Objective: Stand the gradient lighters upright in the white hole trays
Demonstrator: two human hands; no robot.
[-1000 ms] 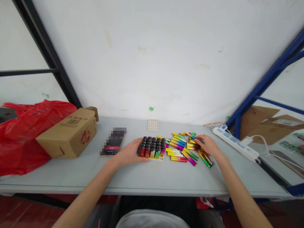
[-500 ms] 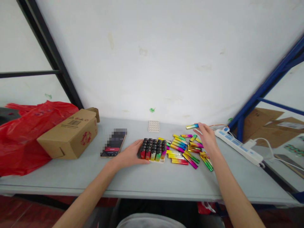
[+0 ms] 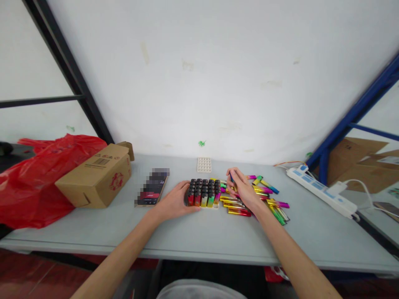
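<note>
A block of black-topped lighters (image 3: 204, 193) stands upright in rows in a pale holed tray (image 3: 215, 206). My left hand (image 3: 176, 201) curls round the left side of this block, thumb in front and fingers behind. Just right of the block, my right hand (image 3: 240, 187) is closed in a pinch. A bluish bit of a slim metallic lighter sleeve (image 3: 231, 177) shows at its fingertips; most of it is hidden. Under and around that hand lies a loose pile of shiny sleeves (image 3: 239, 212) in gold, red, green, blue and purple.
Behind the block sits a second white holed tray (image 3: 204, 165). To the left are a phone (image 3: 152, 187), a cardboard box (image 3: 96, 176) and a red plastic bag (image 3: 37, 182). A white power strip (image 3: 321, 193) with cables runs along the right, near a blue post (image 3: 324, 160).
My right hand has come left and down from above the pile's far side to beside the lighter block, carrying the gold-and-blue sleeve. My left hand stays on the block. The view has shifted slightly.
</note>
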